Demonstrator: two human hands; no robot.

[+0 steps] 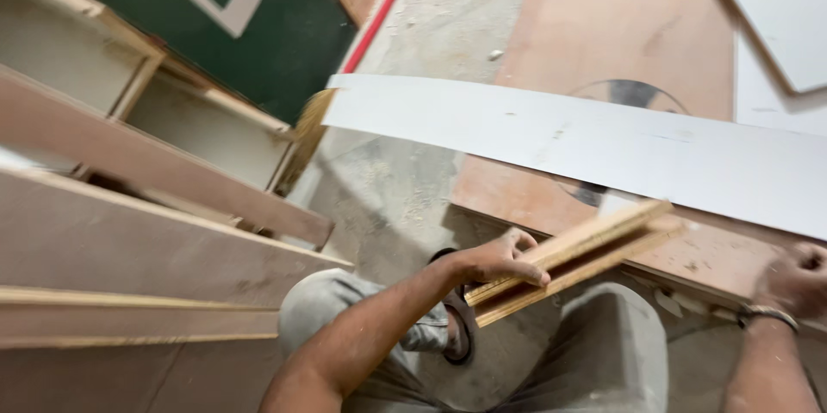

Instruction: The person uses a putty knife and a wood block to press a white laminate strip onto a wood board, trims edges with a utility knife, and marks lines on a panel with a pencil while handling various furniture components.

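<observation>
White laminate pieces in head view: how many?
3. A long white laminate strip lies across the brown plywood board. A white laminate sheet sits at the top right corner. Another white laminate panel lies under it at the right edge. More may be out of frame.

There is just one view, from a camera on the person's head, tilted steeply down and rolled to one side. It sits close above the left hand (pixel 498 262) and knees, facing the dusty floor (pixel 405 198) and plywood sheet (pixel 603 25) ahead.
</observation>
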